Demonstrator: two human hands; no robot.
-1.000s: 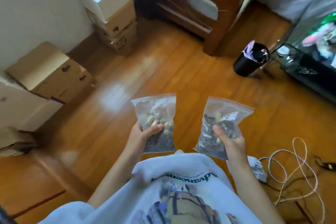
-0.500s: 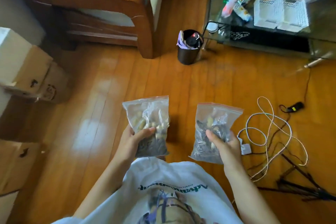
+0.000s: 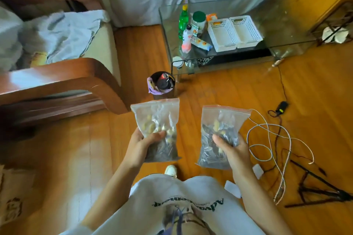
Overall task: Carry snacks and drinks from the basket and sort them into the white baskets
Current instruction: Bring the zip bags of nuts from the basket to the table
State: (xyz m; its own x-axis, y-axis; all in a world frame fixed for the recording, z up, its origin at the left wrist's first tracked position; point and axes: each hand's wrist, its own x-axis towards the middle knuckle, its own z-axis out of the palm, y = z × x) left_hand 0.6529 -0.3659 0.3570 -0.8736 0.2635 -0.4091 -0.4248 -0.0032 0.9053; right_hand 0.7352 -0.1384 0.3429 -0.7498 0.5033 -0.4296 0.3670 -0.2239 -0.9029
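- The left hand grips a clear zip bag of nuts and seeds by its lower half, thumb curled over the front, the other fingers hidden behind the plastic.
- The right hand grips a second zip bag the same way, thumb pressed across the dark seeds; this bag tilts a little to the right.
- Both bags stand with their long axis upright, red-edged seals uppermost, held side by side above the wooden floor and apart from each other.
- The two white baskets sit touching along their long sides at the middle of the glass table, well ahead and somewhat to the right (so the right hand looks the nearer one).
- Bottles and snack packs stand at the table's left end, just beside the baskets.
- My judgement: the carry is underway; each bag will need lowering bottom-first into a basket.
- Writing: the person's shirt bears upside-down green lettering, roughly "Adv…", too blurred to finish. No label reads on the bags.
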